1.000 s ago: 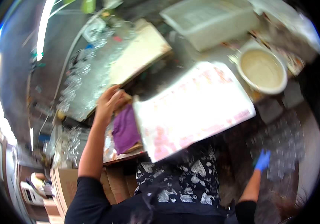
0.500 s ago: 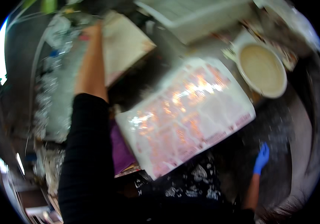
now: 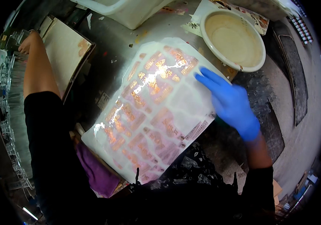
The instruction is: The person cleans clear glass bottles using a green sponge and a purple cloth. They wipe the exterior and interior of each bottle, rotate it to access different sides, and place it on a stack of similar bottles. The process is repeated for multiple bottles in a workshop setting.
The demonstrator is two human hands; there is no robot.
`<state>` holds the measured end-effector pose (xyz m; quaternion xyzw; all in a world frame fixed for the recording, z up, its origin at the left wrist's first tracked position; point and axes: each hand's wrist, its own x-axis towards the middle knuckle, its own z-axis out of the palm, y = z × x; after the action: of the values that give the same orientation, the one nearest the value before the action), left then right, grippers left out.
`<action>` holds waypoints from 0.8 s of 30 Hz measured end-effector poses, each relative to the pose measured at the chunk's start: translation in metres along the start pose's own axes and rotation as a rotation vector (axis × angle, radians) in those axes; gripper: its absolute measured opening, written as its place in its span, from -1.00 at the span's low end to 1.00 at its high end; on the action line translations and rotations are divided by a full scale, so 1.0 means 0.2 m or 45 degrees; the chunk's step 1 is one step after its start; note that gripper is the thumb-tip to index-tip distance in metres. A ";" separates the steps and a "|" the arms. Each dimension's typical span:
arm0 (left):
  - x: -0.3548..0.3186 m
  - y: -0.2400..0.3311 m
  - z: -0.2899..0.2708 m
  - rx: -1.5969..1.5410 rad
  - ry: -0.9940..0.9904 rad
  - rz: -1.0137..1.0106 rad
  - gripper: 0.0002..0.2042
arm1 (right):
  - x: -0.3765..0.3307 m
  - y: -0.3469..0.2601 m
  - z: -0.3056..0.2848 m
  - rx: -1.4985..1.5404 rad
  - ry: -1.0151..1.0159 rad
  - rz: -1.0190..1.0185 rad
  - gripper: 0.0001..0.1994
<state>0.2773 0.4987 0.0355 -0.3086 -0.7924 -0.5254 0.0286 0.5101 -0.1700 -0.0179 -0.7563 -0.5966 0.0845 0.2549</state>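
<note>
sheet: large translucent white sheet (image 3: 156, 112), glossy, printed with rows of copper-pink blocks and strips; glare streak runs down the middle. Lies diagonally across the dark worktop (image 3: 115, 41), upper corner near the bowl, lower corner over the person's lap.
right hand: right hand (image 3: 229, 103) in a blue glove, fingers spread nearly flat, fingertips resting on the sheet's upper right edge. Pressing, not gripping, as far as I can see.
left hand: left hand (image 3: 25, 45) bare, arm stretched far out to the left, ending beside a tan board (image 3: 68, 52). Fingers at the distorted rim, so can't tell if curled or holding anything.
nearby: cream bowl (image 3: 233, 39) of beige liquid just beyond the sheet's top corner; white tub (image 3: 126, 11) at the top edge; purple cloth (image 3: 96, 172) tucked under the sheet's lower left.
hidden: sheet's bottom corner covered by dark patterned clothing; clear glassware (image 3: 8, 123) along the left is probably rows of small glasses, too warped to count; tub cut off by the frame.
</note>
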 end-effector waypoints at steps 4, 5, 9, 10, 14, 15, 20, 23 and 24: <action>0.09 -0.07 0.00 -0.102 -0.299 0.050 -0.05 | 0.17 0.12 0.14 -0.233 -0.071 -0.141 -0.49; 0.08 -0.08 -0.04 -0.232 -0.373 0.111 -0.02 | 0.13 0.16 0.14 -0.246 -0.088 -0.152 -0.50; 0.04 -0.07 -0.41 -0.660 -0.818 0.372 -0.08 | -0.20 0.09 0.04 -0.266 -0.186 -0.031 -0.47; 0.12 -0.09 -0.47 -0.735 -0.954 0.411 -0.17 | -0.29 0.06 0.02 -0.225 -0.195 -0.021 -0.45; -0.02 -0.20 -1.16 -1.043 -1.526 0.522 -0.49 | -0.38 -0.08 -0.04 -0.175 -0.185 0.061 -0.35; 0.00 -0.23 -1.30 -1.061 -1.649 0.456 -0.52 | -0.37 -0.07 0.00 -0.258 -0.144 0.065 -0.36; -0.10 -0.58 -2.04 -1.121 -1.833 -0.114 -0.43 | -0.48 0.11 0.21 -0.413 0.278 -0.248 -0.53; 0.02 -0.97 -2.35 -1.085 -1.915 -0.313 -0.47 | -0.50 0.09 0.18 -0.160 0.443 -0.371 -0.72; -0.02 -1.05 -2.48 -0.948 -1.787 -0.297 -0.47 | -0.51 0.05 0.18 0.047 0.518 -0.356 -0.79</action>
<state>0.0340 0.0201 0.0849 -0.4714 -0.4255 -0.4382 -0.6362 0.4746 -0.2584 -0.0713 -0.6631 -0.6301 -0.0945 0.3928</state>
